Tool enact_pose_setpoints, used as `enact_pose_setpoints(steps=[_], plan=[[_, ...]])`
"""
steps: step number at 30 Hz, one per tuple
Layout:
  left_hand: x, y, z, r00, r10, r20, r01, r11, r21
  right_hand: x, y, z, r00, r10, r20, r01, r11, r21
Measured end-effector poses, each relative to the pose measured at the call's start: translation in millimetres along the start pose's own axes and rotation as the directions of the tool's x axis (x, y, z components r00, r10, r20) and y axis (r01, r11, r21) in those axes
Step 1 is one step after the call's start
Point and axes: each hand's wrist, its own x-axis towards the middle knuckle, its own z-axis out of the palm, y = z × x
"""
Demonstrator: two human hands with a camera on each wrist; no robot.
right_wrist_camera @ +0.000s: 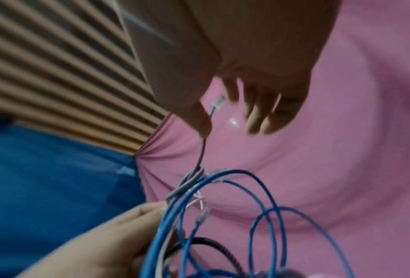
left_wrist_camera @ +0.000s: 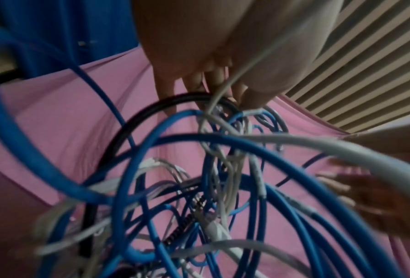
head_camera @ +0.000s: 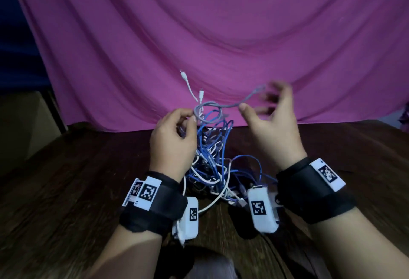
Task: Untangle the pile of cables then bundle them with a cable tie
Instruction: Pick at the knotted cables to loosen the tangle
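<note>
A tangled pile of blue, white and black cables rises from the wooden table. My left hand holds the top of the tangle up, pinching a looped grey cable together with blue strands; in the left wrist view its fingers curl round white and black strands. The grey cable runs rightward to my right hand, which is blurred. In the right wrist view the grey cable lies against the thumb, its clear plug sticking out, while the other fingers are spread apart. I see no cable tie.
Two white cable ends with plugs stick up behind the tangle. A pink cloth hangs behind the table. A brown box-like shape stands at the far left. My knee is below the table's near edge.
</note>
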Motion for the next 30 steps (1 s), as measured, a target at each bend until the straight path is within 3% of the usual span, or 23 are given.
enact_pose_setpoints(steps=[1, 2, 4, 5, 8, 10, 12, 14, 16, 21, 24, 27, 30], plan=[[1.6, 0.8, -1.4, 0.999, 0.033, -0.013, -0.032, 0.998, 0.045, 1.0, -5.3, -2.8, 0.980, -0.168, -0.105, 0.160, 0.984, -0.081], [2.5, 1.7, -2.2, 0.998, 0.062, -0.015, -0.061, 0.994, 0.088, 2.3, -9.9, -5.5, 0.928, -0.344, -0.144, 0.320, 0.933, -0.166], [1.6, 4.3, -2.1, 0.995, 0.103, 0.018, -0.104, 0.989, 0.109, 2.1, -18.2, -6.4, 0.853, -0.521, -0.027, 0.486, 0.812, -0.321], [0.3, 6.0, -1.4, 0.994, 0.104, 0.045, -0.108, 0.990, 0.090, 0.3, -19.9, -5.1, 0.860, -0.505, 0.078, 0.492, 0.777, -0.392], [-2.6, 6.8, 0.8, 0.996, 0.040, 0.079, -0.042, 0.999, 0.027, -3.7, -9.9, -2.6, 0.918, -0.272, 0.287, 0.394, 0.682, -0.616], [-2.9, 4.8, 0.6, 0.996, -0.044, 0.076, 0.047, 0.998, -0.034, -0.8, -0.6, -7.5, 0.928, -0.131, 0.350, 0.317, 0.771, -0.552], [-2.5, 3.4, 1.1, 0.985, -0.148, 0.092, 0.159, 0.980, -0.118, 2.8, 6.5, -11.9, 0.907, -0.049, 0.417, 0.208, 0.916, -0.344], [-2.9, 4.7, 3.3, 0.962, -0.228, 0.151, 0.256, 0.945, -0.203, 2.9, 10.4, -11.5, 0.904, -0.040, 0.426, 0.175, 0.943, -0.283], [-4.7, 8.4, 4.6, 0.951, -0.219, 0.216, 0.273, 0.926, -0.261, 0.8, 14.3, -7.7, 0.912, -0.043, 0.408, 0.202, 0.912, -0.356], [-7.8, 9.3, 5.8, 0.961, -0.046, 0.271, 0.108, 0.970, -0.216, -7.1, 1.7, -0.6, 0.860, -0.205, 0.468, 0.404, 0.832, -0.379], [-9.8, 7.4, 6.6, 0.944, -0.014, 0.329, 0.090, 0.973, -0.215, -4.9, -5.8, -2.5, 0.817, -0.169, 0.551, 0.397, 0.858, -0.326], [-14.1, 1.8, 8.1, 0.889, -0.057, 0.454, 0.157, 0.970, -0.184, 1.0, -4.5, -7.3, 0.861, -0.195, 0.470, 0.380, 0.860, -0.341], [-16.9, -4.6, 7.9, 0.842, -0.032, 0.539, 0.083, 0.994, -0.070, 9.4, -8.2, -14.5, 0.943, -0.280, 0.179, 0.318, 0.917, -0.241]])
